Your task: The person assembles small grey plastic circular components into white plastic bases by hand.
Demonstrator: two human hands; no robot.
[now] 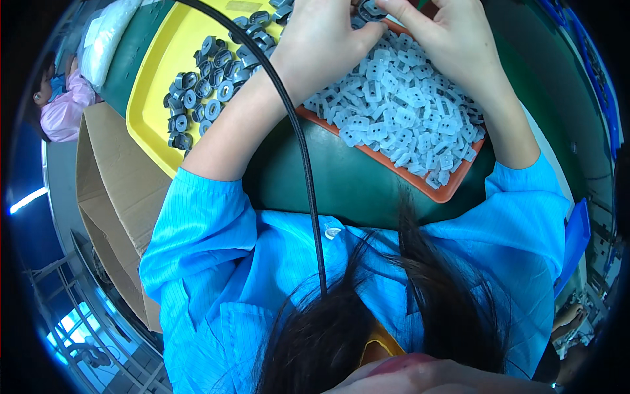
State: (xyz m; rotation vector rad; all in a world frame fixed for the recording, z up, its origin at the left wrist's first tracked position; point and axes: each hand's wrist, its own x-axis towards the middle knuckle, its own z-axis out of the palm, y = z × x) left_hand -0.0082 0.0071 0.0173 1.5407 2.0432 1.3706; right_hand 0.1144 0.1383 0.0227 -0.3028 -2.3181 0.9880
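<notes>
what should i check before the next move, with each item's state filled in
1. Gray parts in the yellow tray: ok, many lie loose.
2. Clear pieces in the red tray: ok, heaped.
3. Dark part between left hand and right hand: ok, partly in view.
4. Grip of both hands: cannot tell, the top edge cuts them off.
5. Cable out of the sightline: not ok, it crosses in front of the left forearm.

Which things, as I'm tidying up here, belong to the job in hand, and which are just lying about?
Apparently in use:
grey round parts
yellow tray
translucent pieces
orange tray

Apparently just lying about:
cardboard box
clear plastic bag
</notes>
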